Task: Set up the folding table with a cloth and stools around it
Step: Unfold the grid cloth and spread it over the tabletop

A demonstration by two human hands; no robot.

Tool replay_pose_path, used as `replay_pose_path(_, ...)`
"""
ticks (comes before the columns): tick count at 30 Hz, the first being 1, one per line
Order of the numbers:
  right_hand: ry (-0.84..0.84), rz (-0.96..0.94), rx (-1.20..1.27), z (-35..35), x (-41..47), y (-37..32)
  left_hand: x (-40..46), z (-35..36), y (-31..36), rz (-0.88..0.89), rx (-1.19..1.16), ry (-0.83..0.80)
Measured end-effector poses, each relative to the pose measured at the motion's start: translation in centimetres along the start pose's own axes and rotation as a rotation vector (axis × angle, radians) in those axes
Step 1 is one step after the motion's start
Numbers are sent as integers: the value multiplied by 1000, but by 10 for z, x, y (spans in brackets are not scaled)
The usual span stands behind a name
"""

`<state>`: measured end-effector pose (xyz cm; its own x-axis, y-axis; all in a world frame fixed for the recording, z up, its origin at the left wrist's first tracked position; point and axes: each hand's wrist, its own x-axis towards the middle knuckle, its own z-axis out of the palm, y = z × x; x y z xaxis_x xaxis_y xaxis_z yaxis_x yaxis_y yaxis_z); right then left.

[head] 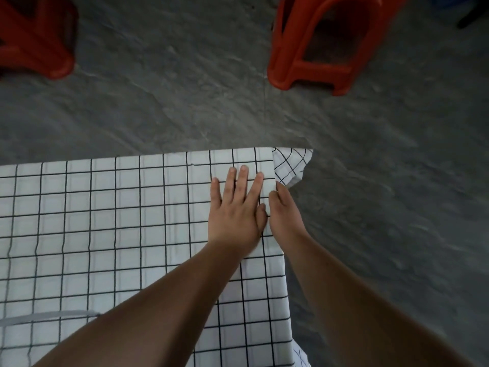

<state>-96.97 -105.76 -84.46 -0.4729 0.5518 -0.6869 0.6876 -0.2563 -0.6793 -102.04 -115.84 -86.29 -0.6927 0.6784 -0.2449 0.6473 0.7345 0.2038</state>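
A white cloth with a black grid [105, 221] covers the table top, which is hidden beneath it. My left hand [235, 207] lies flat on the cloth near the far right corner, fingers straight. My right hand [284, 215] grips the cloth at the table's right edge, its thumb on top and its fingers curled under out of sight. A loose corner of the cloth [291, 165] hangs off past the far right corner. Two red plastic stools stand on the floor beyond the table, one at far left [37, 41] and one at far right [330, 49].
Grey concrete floor [172, 88] spreads beyond and to the right of the table. A crease in the cloth runs near the lower left [47, 315]. A dark object shows at the top right corner [473, 14].
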Motion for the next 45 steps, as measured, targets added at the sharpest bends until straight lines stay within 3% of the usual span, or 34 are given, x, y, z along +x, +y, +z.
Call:
replay_pose_path(8, -34, 70, 40, -8, 9, -13, 1, -8, -1, 12, -55, -42)
replay_pose_path(17, 103, -108, -375, -12, 19, -33, 2, -18, -4, 35, -89, -52)
replay_pose_path(22, 261, -457, -536, -5, 17, -65, 11, -40, -21, 25, -133, 30)
replay_pose_path(29, 105, -824, -1016, 39, 37, -82, 47, -60, -123, -144, -119, 275)
replay_pose_path(37, 155, -808, -1204, 58, 50, -66, 48, -45, -156, -141, -55, 250)
replay_pose_path(45, 138, -776, -1260, 67, 29, -78, 38, -67, -172, -132, -232, 157)
